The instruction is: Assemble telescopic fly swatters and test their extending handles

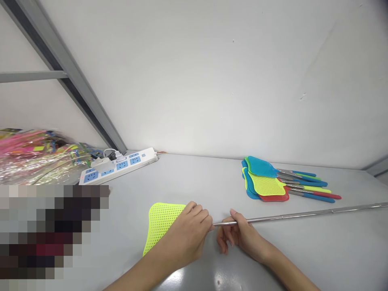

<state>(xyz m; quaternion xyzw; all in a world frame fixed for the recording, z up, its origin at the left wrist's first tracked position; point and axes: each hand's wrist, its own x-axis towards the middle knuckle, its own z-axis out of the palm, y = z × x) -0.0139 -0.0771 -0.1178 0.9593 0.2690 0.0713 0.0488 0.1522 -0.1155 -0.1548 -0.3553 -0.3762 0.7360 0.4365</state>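
Observation:
A yellow-green fly swatter [162, 222] with a perforated head lies across in front of me, its metal telescopic rod [291, 217] drawn out long past the right edge of view. My left hand [194, 232] is closed around the neck, where head and rod meet, and hides that joint. Just to its right, my right hand [241, 236] holds the rod loosely, thumb on top and the other fingers curled beneath. The swatter's handle end is out of view.
Behind the rod, a pile of blue, yellow, green and red fly swatters [268, 186] lies by the wall. A white power strip [127, 167] with plugs sits at the left, near plastic-wrapped goods [39, 157]. A blurred-out patch [45, 234] covers the lower left.

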